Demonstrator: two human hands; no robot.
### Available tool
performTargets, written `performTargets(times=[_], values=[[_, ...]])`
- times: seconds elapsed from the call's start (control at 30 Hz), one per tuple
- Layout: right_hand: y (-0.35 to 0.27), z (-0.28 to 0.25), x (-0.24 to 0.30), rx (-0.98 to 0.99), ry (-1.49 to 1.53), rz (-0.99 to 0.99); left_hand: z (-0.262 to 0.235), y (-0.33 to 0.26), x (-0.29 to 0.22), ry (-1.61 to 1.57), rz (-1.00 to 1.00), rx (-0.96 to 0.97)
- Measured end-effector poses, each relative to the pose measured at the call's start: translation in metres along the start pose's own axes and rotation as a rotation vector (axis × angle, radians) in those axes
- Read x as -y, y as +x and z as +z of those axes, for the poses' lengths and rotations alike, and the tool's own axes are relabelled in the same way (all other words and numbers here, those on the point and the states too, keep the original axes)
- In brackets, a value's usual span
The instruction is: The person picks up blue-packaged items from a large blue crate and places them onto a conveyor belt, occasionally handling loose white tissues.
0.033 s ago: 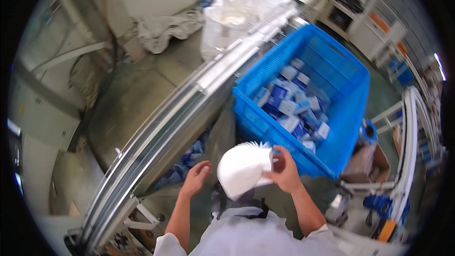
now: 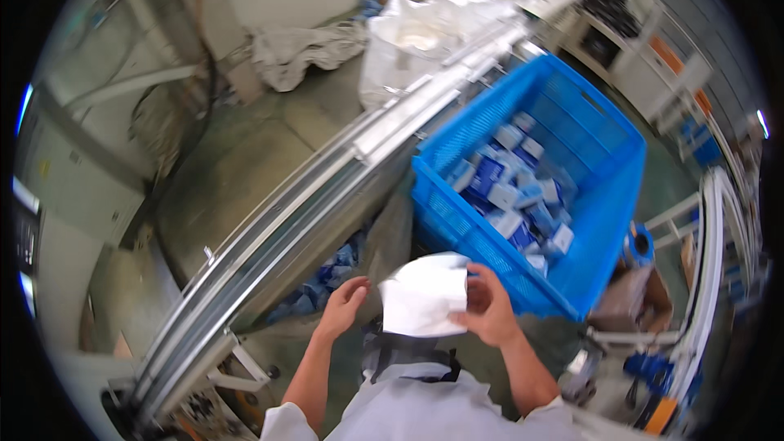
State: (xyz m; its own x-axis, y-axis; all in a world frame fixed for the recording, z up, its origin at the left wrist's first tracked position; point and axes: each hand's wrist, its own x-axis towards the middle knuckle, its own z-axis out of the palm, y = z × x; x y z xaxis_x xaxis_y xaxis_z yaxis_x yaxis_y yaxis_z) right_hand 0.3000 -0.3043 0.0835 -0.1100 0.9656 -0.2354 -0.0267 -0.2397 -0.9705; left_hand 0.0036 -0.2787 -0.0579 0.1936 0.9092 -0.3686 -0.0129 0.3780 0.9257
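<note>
My right hand (image 2: 490, 310) grips the right edge of a white, crumpled bag or sheet (image 2: 420, 294), held in front of my chest. My left hand (image 2: 343, 306) hovers just left of it with fingers apart, holding nothing. Whether it touches the white piece I cannot tell. Just beyond my hands stands a large blue plastic crate (image 2: 608, 204) with several small blue-and-white boxes (image 2: 514, 192) piled at its bottom.
A long metal conveyor frame (image 2: 318, 196) runs diagonally from lower left to upper right, beside the crate. More blue packets (image 2: 327, 278) lie under it. A big white sack (image 2: 425, 33) and crumpled cloth (image 2: 294, 49) sit behind. Shelving (image 2: 653, 73) and a cardboard box (image 2: 629, 302) stand at the right.
The white piece looked rounded before and now hangs flatter and more squared. Both hands stay almost in place.
</note>
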Motion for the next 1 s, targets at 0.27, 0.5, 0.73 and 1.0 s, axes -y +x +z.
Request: performTargets(times=[0.27,0.5,0.73,1.0], values=[[0.024,0.027,-0.013,0.281,0.244,-0.087,0.023,-0.016,-0.072,-0.911,-0.022,0.37],[0.062,0.055,-0.057,0.203,0.203,-0.035,-0.029,-0.035,-0.065,-0.222,0.174,0.258],[0.097,0.084,-0.01,-0.01,0.557,-0.022,-0.118,-0.048,-0.115,-0.378,0.122,0.069],[0.12,0.097,0.014,-0.068,0.442,-0.016,-0.18,-0.002,-0.14,-0.466,-0.033,-0.049]])
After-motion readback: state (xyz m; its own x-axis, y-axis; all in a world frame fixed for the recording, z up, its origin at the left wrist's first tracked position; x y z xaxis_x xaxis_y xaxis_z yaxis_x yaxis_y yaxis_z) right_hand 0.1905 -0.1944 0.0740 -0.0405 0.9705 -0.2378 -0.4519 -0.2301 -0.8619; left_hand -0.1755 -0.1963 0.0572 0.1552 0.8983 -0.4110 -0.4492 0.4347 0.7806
